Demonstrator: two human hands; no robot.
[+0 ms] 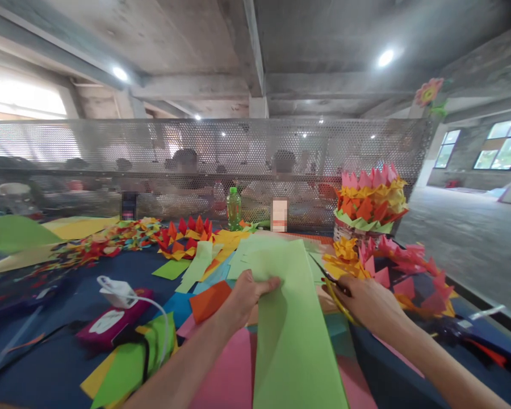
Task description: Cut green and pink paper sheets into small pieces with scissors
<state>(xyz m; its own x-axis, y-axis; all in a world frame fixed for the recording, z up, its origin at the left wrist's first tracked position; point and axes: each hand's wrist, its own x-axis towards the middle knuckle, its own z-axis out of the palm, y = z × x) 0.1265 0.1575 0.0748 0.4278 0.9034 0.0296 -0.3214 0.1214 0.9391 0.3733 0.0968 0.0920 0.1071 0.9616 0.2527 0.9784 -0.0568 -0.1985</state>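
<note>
My left hand (247, 292) grips a long light green sheet of paper (296, 341) at its left edge, thumb on top and the other fingers hidden beneath. The sheet stretches from the middle of the table towards me. On its right side my right hand (360, 295) is closed around a pair of scissors (329, 275) with yellow handles. The dark blades point up and left, close to the sheet's right edge; whether they touch it I cannot tell. Pink paper (227, 375) and an orange piece (210, 301) lie under and beside my left arm.
A magenta power strip (111, 324) with a white charger (117, 292) sits at left. Folded paper points (187, 236), a green bottle (234, 209) and a basket of paper petals (370, 199) stand along the back, before a perforated metal screen (255, 142).
</note>
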